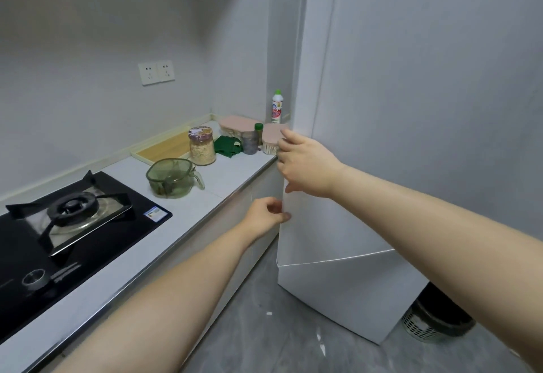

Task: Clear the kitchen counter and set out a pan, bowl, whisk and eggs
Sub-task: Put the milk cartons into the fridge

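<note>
A black stove [67,226] sits at the left of the grey counter [235,173]. A green bowl [169,179] stands on the counter beside a jar [202,146]. A bottle [276,107] stands at the far end. The left hand [264,217] pinches the edge of the white fridge door [367,167]. The right hand [305,164] curls its fingers round that edge, higher up. The floor [264,328] is grey.

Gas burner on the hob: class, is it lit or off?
Off: the gas burner shows no flame around its black cap.
</note>
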Available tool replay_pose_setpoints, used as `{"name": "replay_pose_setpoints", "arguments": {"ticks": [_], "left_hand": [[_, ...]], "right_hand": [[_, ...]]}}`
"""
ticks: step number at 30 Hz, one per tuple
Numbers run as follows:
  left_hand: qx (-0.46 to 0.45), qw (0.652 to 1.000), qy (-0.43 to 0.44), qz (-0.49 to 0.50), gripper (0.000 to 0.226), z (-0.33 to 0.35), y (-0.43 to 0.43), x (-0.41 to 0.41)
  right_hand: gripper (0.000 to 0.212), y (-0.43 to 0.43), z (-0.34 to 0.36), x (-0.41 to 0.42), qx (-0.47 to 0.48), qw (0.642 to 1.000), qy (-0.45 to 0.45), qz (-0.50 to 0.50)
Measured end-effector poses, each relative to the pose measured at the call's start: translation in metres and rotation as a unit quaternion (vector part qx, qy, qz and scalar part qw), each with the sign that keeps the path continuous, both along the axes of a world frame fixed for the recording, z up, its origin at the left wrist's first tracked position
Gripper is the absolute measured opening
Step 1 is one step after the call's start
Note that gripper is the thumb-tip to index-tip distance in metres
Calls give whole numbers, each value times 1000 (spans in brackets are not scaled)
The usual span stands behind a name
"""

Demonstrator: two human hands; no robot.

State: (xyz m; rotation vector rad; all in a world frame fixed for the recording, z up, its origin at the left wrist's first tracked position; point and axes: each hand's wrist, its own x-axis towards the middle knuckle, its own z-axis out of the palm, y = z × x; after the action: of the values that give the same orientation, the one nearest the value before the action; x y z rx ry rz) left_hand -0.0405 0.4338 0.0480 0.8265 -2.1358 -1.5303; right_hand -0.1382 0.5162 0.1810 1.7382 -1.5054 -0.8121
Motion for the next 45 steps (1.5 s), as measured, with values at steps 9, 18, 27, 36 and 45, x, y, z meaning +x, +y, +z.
{"name": "replay_pose_setpoints", "arguments": {"ticks": [9, 18, 27, 36, 45], "left_hand": [[46, 999, 24, -5, 27, 23, -94, -68], [18, 999, 33, 11, 22, 33, -160, -139], [20, 999, 26, 8, 30, 26, -202, -200], [71, 994, 68, 46, 21, 12, -220, -254], [42, 995, 72, 61, 27, 16, -227, -287]], "right_hand": [[24, -87, 15, -64, -76, 997, 32, 8], [15, -148, 23, -116, -121, 992, 4, -20], [33, -189, 23, -173, -99, 992, -38, -62], [36, -219, 22, -214, -94, 990, -39, -95], [34, -236, 23, -243, -83, 989, -27, -120]]}}
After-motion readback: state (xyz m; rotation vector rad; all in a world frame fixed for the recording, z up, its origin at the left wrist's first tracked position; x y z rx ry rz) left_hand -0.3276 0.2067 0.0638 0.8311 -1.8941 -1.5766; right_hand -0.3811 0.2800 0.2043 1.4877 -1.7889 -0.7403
